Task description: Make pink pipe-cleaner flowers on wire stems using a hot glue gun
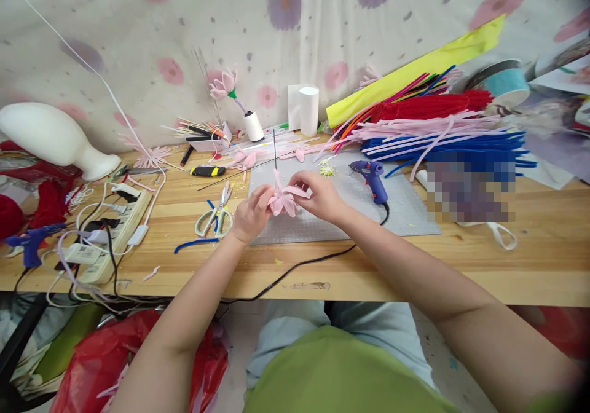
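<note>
A pink pipe-cleaner flower on a thin dark wire stem is between my hands, above the grey cutting mat. The stem points away from me and the petals spread toward me. My left hand is closed on the flower's left side. With fingers pinched, my right hand grips one pink petal at the flower's right. Farther back on the mat lies a small yellow-green tuft. A purple glue gun rests on the mat to the right of my right hand.
Scissors and a blue pipe cleaner lie left of my left hand. A yellow-black cutter is behind them. Pipe-cleaner bundles fill the back right; a power strip with tangled cords stands left. A black cable crosses the front.
</note>
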Tool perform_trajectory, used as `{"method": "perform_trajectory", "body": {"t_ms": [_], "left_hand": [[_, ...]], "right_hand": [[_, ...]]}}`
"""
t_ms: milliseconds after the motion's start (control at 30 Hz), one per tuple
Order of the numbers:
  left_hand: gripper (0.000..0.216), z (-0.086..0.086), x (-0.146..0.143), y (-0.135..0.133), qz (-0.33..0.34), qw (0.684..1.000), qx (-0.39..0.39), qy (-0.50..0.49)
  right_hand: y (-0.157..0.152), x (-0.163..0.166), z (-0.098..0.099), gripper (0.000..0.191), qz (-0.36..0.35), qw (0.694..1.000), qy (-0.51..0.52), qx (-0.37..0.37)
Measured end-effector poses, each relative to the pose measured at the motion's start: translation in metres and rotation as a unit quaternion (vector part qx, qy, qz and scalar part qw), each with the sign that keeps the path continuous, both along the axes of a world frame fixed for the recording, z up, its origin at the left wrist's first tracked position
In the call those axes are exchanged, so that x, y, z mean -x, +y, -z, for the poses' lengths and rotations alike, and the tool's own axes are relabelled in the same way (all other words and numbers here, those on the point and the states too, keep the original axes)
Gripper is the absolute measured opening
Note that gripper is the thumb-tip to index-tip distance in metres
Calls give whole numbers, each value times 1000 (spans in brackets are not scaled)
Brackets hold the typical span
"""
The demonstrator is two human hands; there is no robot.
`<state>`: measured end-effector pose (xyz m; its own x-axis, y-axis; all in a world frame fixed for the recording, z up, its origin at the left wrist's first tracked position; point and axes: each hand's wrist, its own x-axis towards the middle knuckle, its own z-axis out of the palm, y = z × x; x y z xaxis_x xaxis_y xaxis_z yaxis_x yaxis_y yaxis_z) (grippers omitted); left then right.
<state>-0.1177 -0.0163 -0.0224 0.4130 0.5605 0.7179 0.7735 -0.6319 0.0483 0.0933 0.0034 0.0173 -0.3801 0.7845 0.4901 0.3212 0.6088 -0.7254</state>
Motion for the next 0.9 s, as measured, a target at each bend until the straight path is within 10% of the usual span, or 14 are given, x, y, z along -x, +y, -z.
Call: {"method": "perform_trajectory", "body": {"t_ms": [133,367,900], "left_hand": [[43,-1,-3,2,-12,1000,4,-14],[54,-5,-20,0,-2,995,-39,-93],[65,12,-16,-7,32,955,171,-239]], "right_hand": [[2,9,9,14,41,981,166,90],[6,21,26,35,18,846,427,319],[13,0,24,17,-51,952,224,203]]}}
